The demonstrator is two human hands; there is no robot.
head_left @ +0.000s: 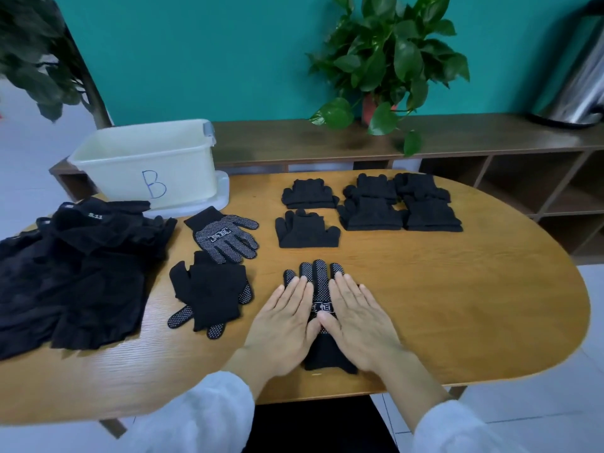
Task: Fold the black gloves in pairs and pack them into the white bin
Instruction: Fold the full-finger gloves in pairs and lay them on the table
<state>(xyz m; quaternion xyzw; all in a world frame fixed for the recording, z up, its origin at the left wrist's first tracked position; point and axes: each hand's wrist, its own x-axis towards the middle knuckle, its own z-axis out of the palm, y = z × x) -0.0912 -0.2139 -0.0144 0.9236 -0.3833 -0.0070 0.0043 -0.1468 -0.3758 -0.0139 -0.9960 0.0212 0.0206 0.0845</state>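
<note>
A black glove with white grip dots (318,279) lies flat near the table's front edge, fingers pointing away from me. My left hand (284,325) and my right hand (358,318) press flat on it side by side, fingers straight. Left of it lie one dotted glove (225,237) and a small stack of black gloves (209,295). A loose pile of black gloves (81,273) covers the table's left end. Several folded black pairs (369,207) sit in rows behind my hands. The white bin (147,161), marked "B", stands at the back left.
The oval wooden table (474,305) has bare wood to the right of my hands. Behind it a low brown shelf (457,138) carries a potted plant (385,60) and a steel bin (575,80). The white bin rests on its lid (222,191).
</note>
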